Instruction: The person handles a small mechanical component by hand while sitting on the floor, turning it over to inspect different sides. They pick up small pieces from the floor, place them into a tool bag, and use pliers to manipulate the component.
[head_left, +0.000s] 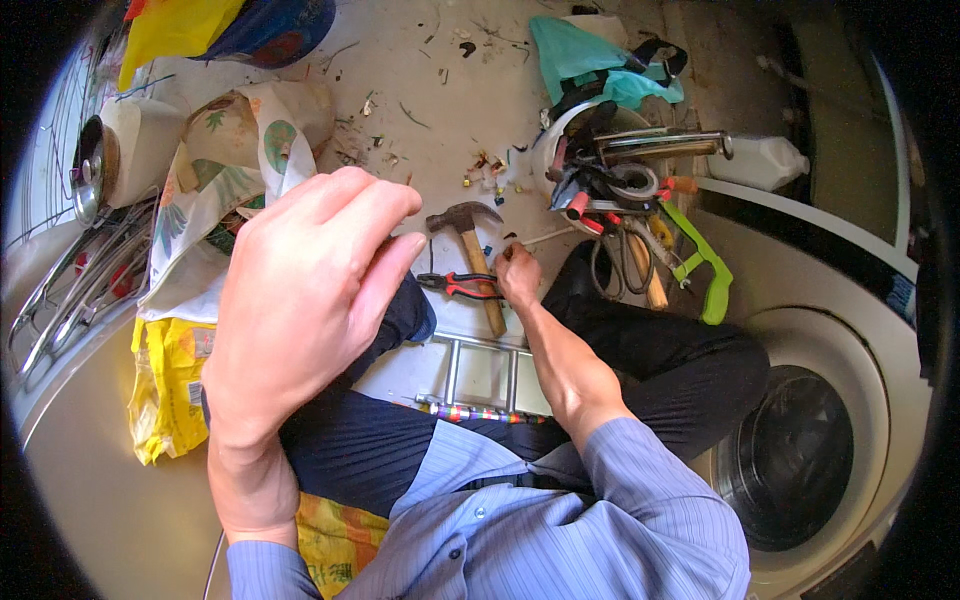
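Note:
My left hand [310, 285] is raised close to the camera, back turned up, its fingers loosely bent. A gap shows between thumb and forefinger, with nothing visible in it. Lower down, my right hand [518, 276] is closed near the floor, fingertips pinched together; whatever they hold is too small or hidden. Beside it lie pliers [462, 285] with red and black handles, whose ends reach the edge of that hand. The pliers rest across the wooden handle of a claw hammer [470, 240], whose dark head points away from me.
A metal frame with rungs [482, 372] lies between my legs. To the right stands a white bucket [560, 140] crammed with tools, beside a bright green handle [713, 275] and a round-doored appliance [800, 450]. Patterned bags [195, 200] and bent metal racks [75, 290] are on the left.

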